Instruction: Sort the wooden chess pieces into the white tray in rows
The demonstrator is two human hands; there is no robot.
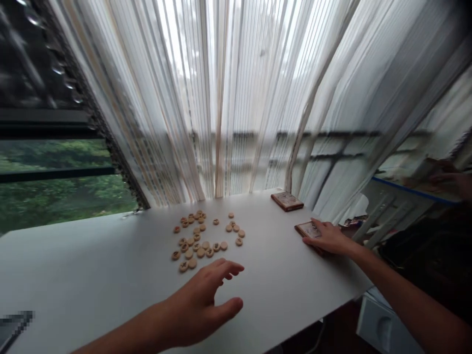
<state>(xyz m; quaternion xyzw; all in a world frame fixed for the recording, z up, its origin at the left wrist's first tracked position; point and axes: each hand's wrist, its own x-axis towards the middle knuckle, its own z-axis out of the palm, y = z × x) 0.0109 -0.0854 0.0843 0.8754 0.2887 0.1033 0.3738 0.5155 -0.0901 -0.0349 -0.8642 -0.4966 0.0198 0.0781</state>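
Observation:
My left hand (204, 302) hovers over the white table (92, 275), fingers spread and reaching toward several round wooden game pieces (204, 238) scattered just beyond its fingertips; it holds nothing. My right hand (328, 237) lies flat on a small brown box part (309, 229) at the table's right edge, fingers pressed on top. A second brown box part (287, 200) lies farther back by the curtain.
A sheer white curtain (239, 98) hangs along the table's far edge. A window with green trees (59, 182) is on the left. White furniture (379, 324) and a cluttered shelf (424, 182) stand to the right, below the table's edge.

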